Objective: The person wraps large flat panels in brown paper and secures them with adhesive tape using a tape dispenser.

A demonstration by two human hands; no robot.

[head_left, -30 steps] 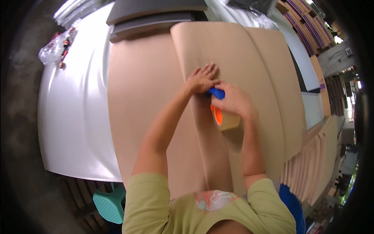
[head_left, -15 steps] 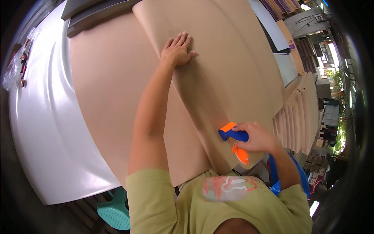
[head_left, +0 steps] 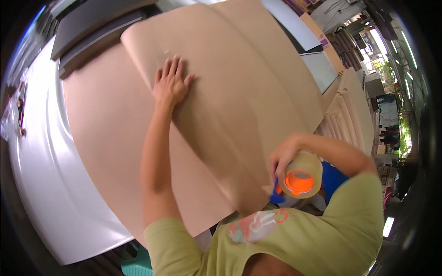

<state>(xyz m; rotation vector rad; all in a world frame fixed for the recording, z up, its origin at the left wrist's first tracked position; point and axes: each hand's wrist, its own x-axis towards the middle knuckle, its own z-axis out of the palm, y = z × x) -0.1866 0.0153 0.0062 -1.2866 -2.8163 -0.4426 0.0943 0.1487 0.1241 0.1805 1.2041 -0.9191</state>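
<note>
A large sheet of brown kraft paper (head_left: 239, 92) is folded over on itself on the work surface, its rounded fold running diagonally from far left toward my body. My left hand (head_left: 171, 86) lies flat near that fold, fingers stretched out, pressing on the paper. Close to my body on the right, my right hand (head_left: 286, 152) grips a tape dispenser (head_left: 277, 195) with a blue and orange body. It carries a thick roll of clear, yellowish tape (head_left: 314, 165) with an orange hub. The dispenser's head is by the paper's near edge; whether tape is stuck there I cannot tell.
A glossy white sheet (head_left: 41, 161) spreads along the left, with a plastic bag (head_left: 10, 117) on it. Dark grey slabs (head_left: 99, 27) stand at the far left. Folded brown sheets (head_left: 352, 110) are stacked at right. Below the left edge is a teal stool (head_left: 137, 264).
My right hand has turned the dispenser and drawn it nearer my body, so the roll's side now shows. My left hand stays flat on the paper. The whole view has shifted.
</note>
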